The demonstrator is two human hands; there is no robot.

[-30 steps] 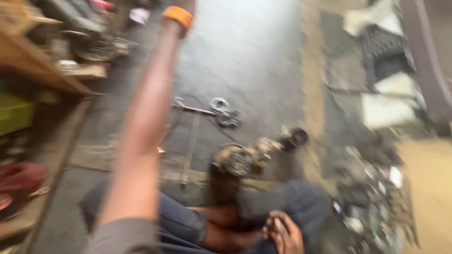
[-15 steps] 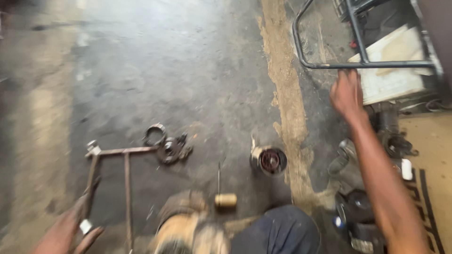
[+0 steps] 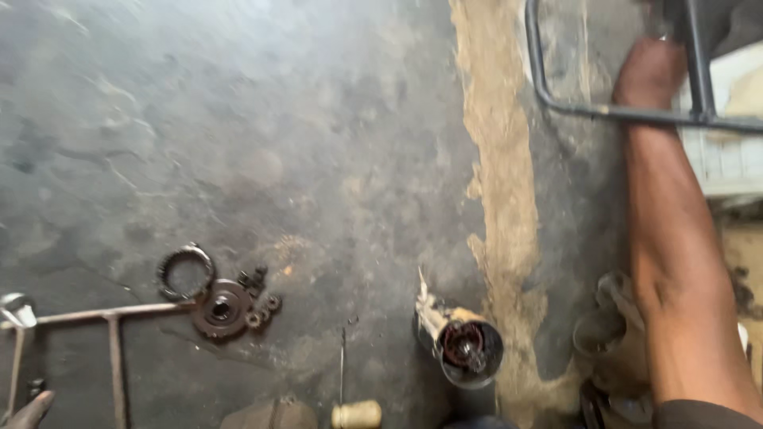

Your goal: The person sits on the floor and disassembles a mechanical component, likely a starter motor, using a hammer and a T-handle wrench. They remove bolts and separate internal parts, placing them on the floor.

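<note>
The right hand reaches far out, its grip curled on the dark metal tube frame over the floor; beside it lies a white package. Only the left hand fingertips show, grip unclear

Hidden and cut off

The right hand reaches behind a metal frame, fingers unseen; only the left hand's fingertips show at the bottom edge.

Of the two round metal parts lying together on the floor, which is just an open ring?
The thin ring, farther from the person: bare floor shows through it. The disc beside it is solid with a small centre hole.
</note>
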